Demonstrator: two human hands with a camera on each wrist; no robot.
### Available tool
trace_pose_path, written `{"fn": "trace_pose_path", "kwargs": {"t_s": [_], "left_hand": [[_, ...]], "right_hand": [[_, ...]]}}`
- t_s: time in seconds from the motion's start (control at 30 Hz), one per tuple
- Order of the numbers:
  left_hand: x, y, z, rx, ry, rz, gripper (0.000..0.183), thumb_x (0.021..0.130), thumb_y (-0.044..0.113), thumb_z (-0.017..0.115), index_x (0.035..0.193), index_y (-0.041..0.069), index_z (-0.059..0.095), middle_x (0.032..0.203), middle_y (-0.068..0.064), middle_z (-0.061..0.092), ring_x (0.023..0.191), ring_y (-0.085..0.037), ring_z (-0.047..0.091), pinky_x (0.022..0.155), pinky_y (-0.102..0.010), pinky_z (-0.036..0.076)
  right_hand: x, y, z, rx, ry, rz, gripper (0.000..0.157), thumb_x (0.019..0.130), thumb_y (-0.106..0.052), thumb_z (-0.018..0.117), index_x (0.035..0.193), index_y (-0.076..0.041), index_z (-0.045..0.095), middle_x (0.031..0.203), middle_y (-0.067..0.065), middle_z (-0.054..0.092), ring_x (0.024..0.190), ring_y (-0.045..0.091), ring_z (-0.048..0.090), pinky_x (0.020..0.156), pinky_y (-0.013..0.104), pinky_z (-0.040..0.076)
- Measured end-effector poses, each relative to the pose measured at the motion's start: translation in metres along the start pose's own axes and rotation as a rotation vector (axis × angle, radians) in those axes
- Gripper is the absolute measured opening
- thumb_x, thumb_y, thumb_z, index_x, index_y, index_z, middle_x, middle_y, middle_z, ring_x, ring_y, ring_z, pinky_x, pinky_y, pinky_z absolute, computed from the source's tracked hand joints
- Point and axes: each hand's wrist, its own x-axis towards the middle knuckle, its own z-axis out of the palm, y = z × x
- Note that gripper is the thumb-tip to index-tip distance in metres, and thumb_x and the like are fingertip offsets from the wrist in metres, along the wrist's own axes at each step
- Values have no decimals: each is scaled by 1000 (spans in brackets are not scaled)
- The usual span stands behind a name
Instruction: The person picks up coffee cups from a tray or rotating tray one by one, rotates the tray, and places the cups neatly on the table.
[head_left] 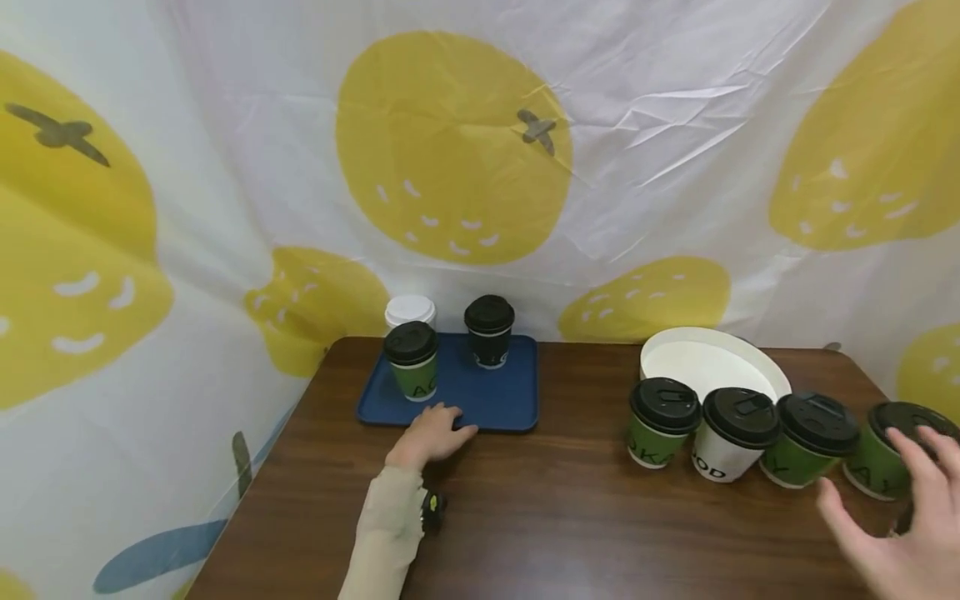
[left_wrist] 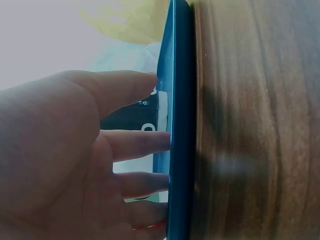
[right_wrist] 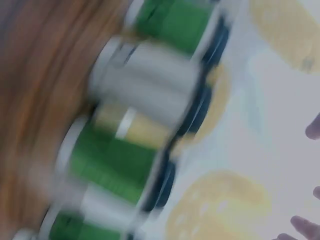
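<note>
My left hand (head_left: 431, 435) rests at the front rim of a blue tray (head_left: 487, 423); in the left wrist view its straight fingers touch the tray rim. On the tray stand a green paper cup with a black lid (head_left: 417, 377), a black cup (head_left: 491, 340) and a white-lidded cup (head_left: 409, 309), partly hidden behind the green one. My right hand (head_left: 918, 537) hovers with spread fingers beside the rightmost green cup (head_left: 873, 462), overlapping it in the head view, and holds nothing. In the right wrist view the cups are blurred and only fingertips show.
In the row at right stand another green cup (head_left: 651, 442), a white cup (head_left: 716, 452) and a green cup (head_left: 791, 460), all with black lids. Behind them lies a round white tray (head_left: 697, 354). A fruit-patterned curtain (head_left: 660, 167) hangs behind the wooden table (head_left: 555, 508).
</note>
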Motion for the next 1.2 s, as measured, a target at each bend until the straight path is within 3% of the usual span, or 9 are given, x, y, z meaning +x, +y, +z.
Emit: {"fn": "trace_pose_path", "kwargs": {"t_s": [0.07, 0.13, 0.23, 0.37, 0.5, 0.6, 0.73, 0.93, 1.2], "left_hand": [[-1, 3, 0, 0, -1, 3, 57, 104, 38, 57, 143, -3, 58, 154, -28, 50, 150, -51, 38, 124, -61, 32], [-1, 5, 1, -6, -3, 4, 57, 104, 38, 56, 144, -3, 58, 155, -29, 49, 150, -52, 37, 124, -61, 31], [-1, 8, 4, -9, -1, 3, 57, 104, 38, 56, 144, -2, 57, 156, -29, 48, 150, -53, 37, 124, -62, 31], [-1, 12, 5, -11, -4, -1, 57, 104, 38, 57, 144, -2, 57, 156, -29, 48, 150, -53, 37, 124, -62, 31], [-1, 18, 6, -11, -8, -6, 56, 104, 37, 57, 144, -2, 57, 156, -28, 49, 150, -51, 37, 124, -61, 31], [0, 22, 9, -10, -7, -8, 57, 104, 38, 57, 145, -1, 57, 157, -28, 48, 150, -51, 37, 124, -60, 31], [0, 27, 12, -8, -9, -11, 57, 104, 39, 57, 144, 0, 58, 158, -29, 46, 150, -51, 37, 124, -61, 32], [0, 35, 15, 3, 4, -27, 56, 103, 39, 58, 143, 0, 59, 157, -28, 47, 150, -51, 37, 124, -61, 32], [-1, 35, 15, 1, -1, -45, 56, 104, 40, 57, 144, 1, 59, 159, -29, 44, 152, -51, 35, 125, -61, 31]], "right_hand": [[2, -24, 11, 67, 6, -71, 93, 88, -72, 60, 125, 13, 64, 132, 39, 59, 140, 33, 52, 123, 24, 30], [2, -44, 24, 154, 2, -123, 84, 89, -65, 63, 120, 14, 67, 125, 37, 63, 138, 13, 53, 117, 14, 32], [-1, -65, 43, 250, -107, -141, 79, 91, -62, 63, 119, 12, 68, 122, 32, 63, 135, -7, 45, 115, 10, 32], [-10, -82, 71, 307, -306, -143, 58, 86, -38, 76, 126, 3, 67, 125, 27, 63, 128, 6, 52, 114, 6, 28], [-20, -94, 107, 271, -454, -140, 61, 72, -12, 84, 130, -3, 66, 129, 18, 64, 120, 30, 58, 109, 14, 36], [-28, -99, 135, 222, -551, -131, 61, 75, -15, 85, 130, -4, 64, 130, 17, 64, 119, 36, 61, 102, 35, 50], [-31, -104, 168, 189, -682, -85, 62, 80, -21, 84, 135, -3, 61, 134, 21, 61, 122, 41, 61, 96, 56, 54], [-18, -112, 212, 162, -808, -5, 69, 88, -30, 78, 145, -1, 52, 148, 27, 50, 131, 49, 53, 103, 62, 50], [-6, -121, 264, 116, -897, 90, 79, 92, -37, 72, 155, -2, 40, 159, 30, 35, 142, 53, 41, 100, 69, 50]]}}
